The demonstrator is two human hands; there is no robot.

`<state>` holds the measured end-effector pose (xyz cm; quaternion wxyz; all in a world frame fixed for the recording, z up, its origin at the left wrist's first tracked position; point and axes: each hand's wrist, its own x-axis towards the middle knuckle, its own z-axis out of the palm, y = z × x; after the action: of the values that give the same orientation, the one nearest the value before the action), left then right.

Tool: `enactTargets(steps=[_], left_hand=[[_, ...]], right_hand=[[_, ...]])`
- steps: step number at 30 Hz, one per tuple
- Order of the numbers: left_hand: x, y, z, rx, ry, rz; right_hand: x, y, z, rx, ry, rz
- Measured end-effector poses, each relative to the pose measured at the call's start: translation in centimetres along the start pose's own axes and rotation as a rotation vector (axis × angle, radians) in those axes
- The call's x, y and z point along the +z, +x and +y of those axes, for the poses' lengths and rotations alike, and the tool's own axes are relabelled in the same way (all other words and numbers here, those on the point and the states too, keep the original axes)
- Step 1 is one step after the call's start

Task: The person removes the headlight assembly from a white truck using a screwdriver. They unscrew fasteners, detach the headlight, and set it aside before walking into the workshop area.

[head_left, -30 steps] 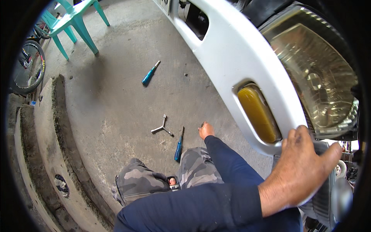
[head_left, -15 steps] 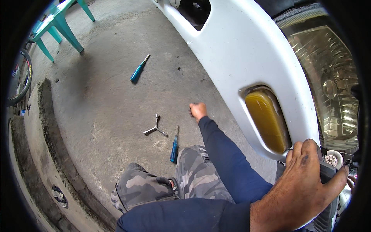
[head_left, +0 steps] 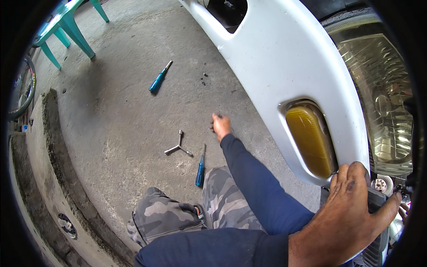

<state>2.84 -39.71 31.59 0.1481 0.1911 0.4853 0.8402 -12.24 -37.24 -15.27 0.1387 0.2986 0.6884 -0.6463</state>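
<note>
My left hand grips the end of a white car bumper, fingers over its corner and thumb on the far side by a dark part. Close to its fingertips is an amber lamp set in the bumper. Out over the concrete floor, my right hand has its fingers loosely curled and somewhat apart; nothing shows in it. Beyond that hand lie several small dark pieces. Nearer me are a three-armed socket wrench and a blue-handled screwdriver. A second blue-handled driver lies farther off.
A clear headlight stands right of the bumper. Rough concrete steps run along the left. A green plastic stool and part of a bicycle wheel are at the far left.
My right hand has shifted slightly left. More small dark pieces now lie on the floor beyond it, where one was before. My left hand keeps its hold on the bumper.
</note>
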Motion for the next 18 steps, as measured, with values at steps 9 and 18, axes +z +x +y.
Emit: enactTargets(steps=[9,18], left_hand=[[2.0,1.3,0.0,-0.167,-0.018,-0.187],[8.4,1.8,-0.2,-0.105,-0.492,0.149]], right_hand=[[-14.8,-16.7,0.5,-0.422,-0.570,-0.127],[-35.3,-33.3,-2.0,-0.171,-0.923,-0.206]])
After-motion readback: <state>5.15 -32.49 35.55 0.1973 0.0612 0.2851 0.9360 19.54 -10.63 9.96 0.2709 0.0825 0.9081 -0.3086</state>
